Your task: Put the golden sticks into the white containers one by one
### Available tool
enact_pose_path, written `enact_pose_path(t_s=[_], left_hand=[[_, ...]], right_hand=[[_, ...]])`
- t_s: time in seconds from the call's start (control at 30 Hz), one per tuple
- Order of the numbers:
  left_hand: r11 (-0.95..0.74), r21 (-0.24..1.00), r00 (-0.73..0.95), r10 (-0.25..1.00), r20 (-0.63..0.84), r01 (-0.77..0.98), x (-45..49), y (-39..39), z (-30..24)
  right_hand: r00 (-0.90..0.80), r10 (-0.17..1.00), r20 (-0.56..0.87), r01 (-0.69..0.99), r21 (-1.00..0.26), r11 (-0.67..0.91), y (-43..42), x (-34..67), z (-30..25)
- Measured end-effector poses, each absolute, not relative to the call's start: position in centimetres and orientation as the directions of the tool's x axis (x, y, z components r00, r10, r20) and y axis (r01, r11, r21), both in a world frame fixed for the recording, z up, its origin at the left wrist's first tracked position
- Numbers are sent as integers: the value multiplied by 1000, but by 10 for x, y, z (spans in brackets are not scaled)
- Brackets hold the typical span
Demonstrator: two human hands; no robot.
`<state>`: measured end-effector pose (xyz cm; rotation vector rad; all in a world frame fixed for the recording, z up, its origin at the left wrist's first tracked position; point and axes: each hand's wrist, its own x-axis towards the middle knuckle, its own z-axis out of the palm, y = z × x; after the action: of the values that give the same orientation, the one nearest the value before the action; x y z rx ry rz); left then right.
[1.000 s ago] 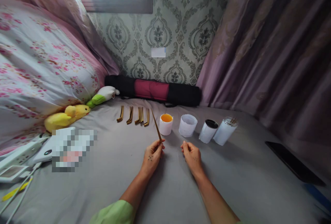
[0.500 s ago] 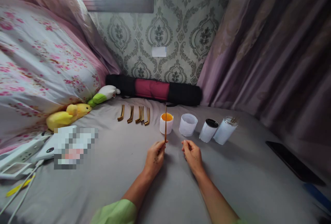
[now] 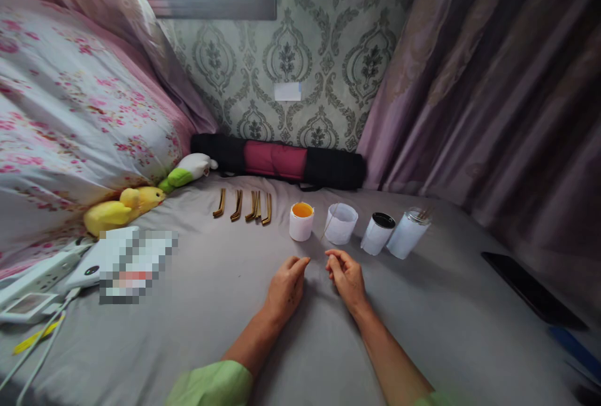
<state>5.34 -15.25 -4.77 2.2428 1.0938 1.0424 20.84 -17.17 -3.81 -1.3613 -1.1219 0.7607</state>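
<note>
My left hand (image 3: 286,287) rests on the grey sheet (image 3: 225,306), fingertips pinched on the base of a thin brown stick (image 3: 330,221). The stick is smeared by motion and leans right, in front of a white cup (image 3: 340,223). My right hand (image 3: 346,276) lies just to the right with its fingers curled and nothing visible in them. Just beyond my hands stand a small white cup with orange contents (image 3: 301,221), a black-topped white cup (image 3: 378,233) and a clear-lidded cup (image 3: 407,232) with sticks inside.
Several bent golden pieces (image 3: 244,206) lie in a row left of the cups. A black-and-red roll (image 3: 277,161) lies against the wall. Plush toys (image 3: 122,206), a power strip (image 3: 32,274) and cables are at left. A dark phone (image 3: 530,293) lies at right by the curtain.
The stick has swung from leaning left, through upright, to leaning right over the white cup. My left hand has turned with it and both hands sit slightly closer together.
</note>
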Motion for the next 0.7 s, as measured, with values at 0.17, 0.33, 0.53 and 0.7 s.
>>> enact_pose_path(t_s=[0.17, 0.33, 0.53, 0.7], left_hand=[[-592, 577, 446, 805, 391, 563, 54, -155, -47], [-589, 513, 484, 807, 338, 624, 56, -158, -41], [-573, 458, 500, 819, 283, 679, 57, -161, -34], [-588, 429, 524, 808, 268, 686, 57, -161, -35]], right_hand=[[297, 943, 152, 149, -982, 112, -174, 207, -35], [280, 949, 144, 108, -987, 118, -175, 206, -32], [254, 955, 152, 83, -987, 135, -177, 204, -29], [251, 958, 141, 73, -989, 127, -177, 203, -31]])
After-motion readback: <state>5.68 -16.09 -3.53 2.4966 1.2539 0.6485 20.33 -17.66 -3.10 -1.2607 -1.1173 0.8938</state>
